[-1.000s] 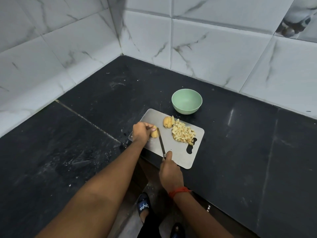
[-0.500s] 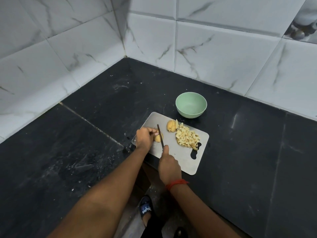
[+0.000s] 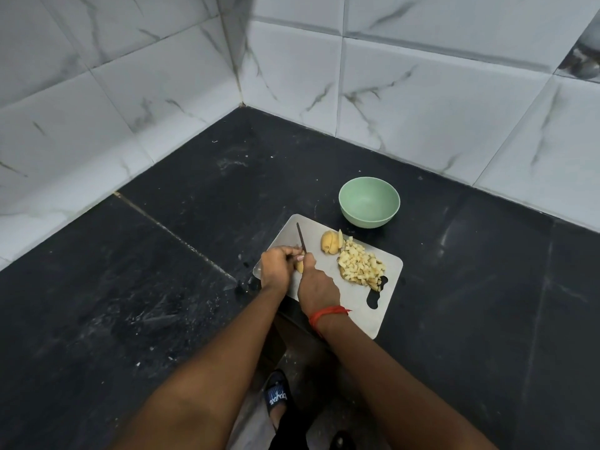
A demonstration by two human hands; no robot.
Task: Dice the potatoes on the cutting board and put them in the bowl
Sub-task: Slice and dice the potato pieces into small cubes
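Note:
A grey cutting board (image 3: 355,300) lies on the black counter. My left hand (image 3: 276,266) grips a potato piece (image 3: 299,265) at the board's left end; most of the piece is hidden by both hands. My right hand (image 3: 316,285) holds a knife (image 3: 301,237) whose dark blade points away from me, across the potato piece. A sliced potato chunk (image 3: 331,243) and a heap of diced potato (image 3: 360,264) lie further right on the board. The pale green bowl (image 3: 369,202) stands just beyond the board with nothing in it.
White marble-look wall tiles (image 3: 422,92) close off the counter at the back and left, meeting in a corner. The black counter (image 3: 162,287) carries white specks and smears on its left. Below the counter's front edge I see a foot in a dark sandal (image 3: 276,396).
My right hand has pushed the knife forward along the board, so the blade now reaches past the potato piece. My left hand stays on the piece.

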